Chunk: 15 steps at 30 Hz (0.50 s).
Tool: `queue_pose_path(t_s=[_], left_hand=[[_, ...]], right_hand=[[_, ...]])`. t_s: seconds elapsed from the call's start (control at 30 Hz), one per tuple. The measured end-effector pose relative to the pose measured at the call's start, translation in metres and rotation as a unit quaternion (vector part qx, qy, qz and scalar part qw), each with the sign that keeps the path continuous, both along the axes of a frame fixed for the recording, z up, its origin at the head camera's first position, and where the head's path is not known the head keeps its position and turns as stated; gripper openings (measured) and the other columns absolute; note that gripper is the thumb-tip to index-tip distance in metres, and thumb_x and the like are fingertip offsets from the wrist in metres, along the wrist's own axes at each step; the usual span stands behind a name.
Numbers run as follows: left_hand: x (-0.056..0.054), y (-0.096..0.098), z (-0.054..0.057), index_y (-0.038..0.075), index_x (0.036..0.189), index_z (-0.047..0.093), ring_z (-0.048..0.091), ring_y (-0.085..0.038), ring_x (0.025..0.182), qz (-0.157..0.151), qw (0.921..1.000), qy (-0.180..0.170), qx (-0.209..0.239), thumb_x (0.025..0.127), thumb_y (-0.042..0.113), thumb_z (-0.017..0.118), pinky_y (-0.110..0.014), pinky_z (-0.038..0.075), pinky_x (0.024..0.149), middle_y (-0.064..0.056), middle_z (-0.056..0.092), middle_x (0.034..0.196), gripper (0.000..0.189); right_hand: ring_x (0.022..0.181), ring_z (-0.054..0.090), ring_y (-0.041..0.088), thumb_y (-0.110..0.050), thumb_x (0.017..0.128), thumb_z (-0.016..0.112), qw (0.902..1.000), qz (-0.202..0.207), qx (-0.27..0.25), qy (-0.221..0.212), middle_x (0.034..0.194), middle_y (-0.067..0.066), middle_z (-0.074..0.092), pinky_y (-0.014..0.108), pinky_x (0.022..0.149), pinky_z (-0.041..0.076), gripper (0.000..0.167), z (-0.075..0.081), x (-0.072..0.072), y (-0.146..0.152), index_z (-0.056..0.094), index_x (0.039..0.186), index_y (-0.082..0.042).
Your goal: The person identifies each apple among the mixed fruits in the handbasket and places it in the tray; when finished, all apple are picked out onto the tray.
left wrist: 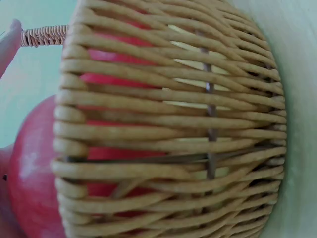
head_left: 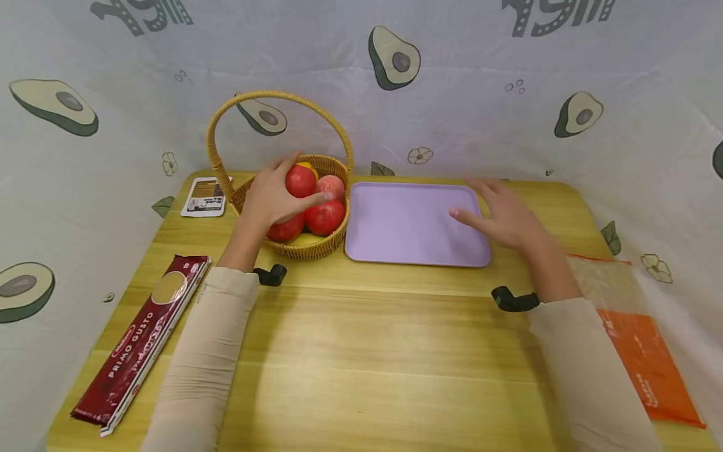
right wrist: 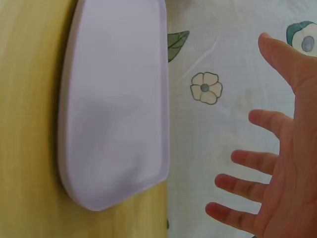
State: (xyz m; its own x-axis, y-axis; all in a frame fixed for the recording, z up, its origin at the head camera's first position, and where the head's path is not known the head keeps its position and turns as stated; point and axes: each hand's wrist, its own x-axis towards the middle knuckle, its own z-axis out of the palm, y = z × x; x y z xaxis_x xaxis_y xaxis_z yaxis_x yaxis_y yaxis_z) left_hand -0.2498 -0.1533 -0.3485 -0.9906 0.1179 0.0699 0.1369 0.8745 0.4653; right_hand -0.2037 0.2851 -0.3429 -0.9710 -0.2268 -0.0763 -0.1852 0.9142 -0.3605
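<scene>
- I'm seeing the left hand (head_left: pixel 268 196) arching over the red fruit (head_left: pixel 300 180) in the wicker basket (head_left: pixel 309 252), but I can't tell whether it's gripping.
- I'm fearing a slip: glossy skin and a loose hold could be sending the fruit rolling.
- I'm eyeing the handle (head_left: pixel 282 95); a careless lift could be snagging it, tipping the basket.
- I'm watching the right hand (head_left: pixel 504 216), spread wide and empty, hovering by the lilac tray (head_left: pixel 407 226), which a low sweep could be knocking.
</scene>
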Motion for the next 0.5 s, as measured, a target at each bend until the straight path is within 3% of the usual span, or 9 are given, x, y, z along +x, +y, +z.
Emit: queue_pose_path(t_s=[0.23, 0.5], left_hand=[[0.0, 0.001, -0.006, 0.026, 0.162, 0.033, 0.047, -0.038, 0.139, 0.03, 0.9991, 0.01, 0.03, 0.073, 0.091, 0.058, -0.062, 0.044, 0.111, -0.012, 0.049, 0.155, 0.112], [-0.001, 0.002, -0.01, 0.026, 0.155, 0.043, 0.053, -0.037, 0.131, 0.044, 0.9975, 0.026, 0.049, 0.078, 0.081, 0.062, -0.058, 0.047, 0.109, -0.01, 0.059, 0.144, 0.097]], right_hand=[[0.151, 0.022, 0.054, -0.067, 0.098, 0.049, 0.9987, -0.021, -0.041, -0.022, 0.168, 0.027, 0.016, 0.078, 0.115, 0.021, 0.089, -0.022, 0.011, 0.003, 0.018, 0.167, -0.02], [0.149, 0.025, 0.053, -0.05, 0.103, 0.054, 0.996, -0.045, -0.075, 0.018, 0.164, 0.031, 0.023, 0.075, 0.116, 0.024, 0.078, -0.05, 0.021, 0.008, 0.027, 0.163, -0.009]])
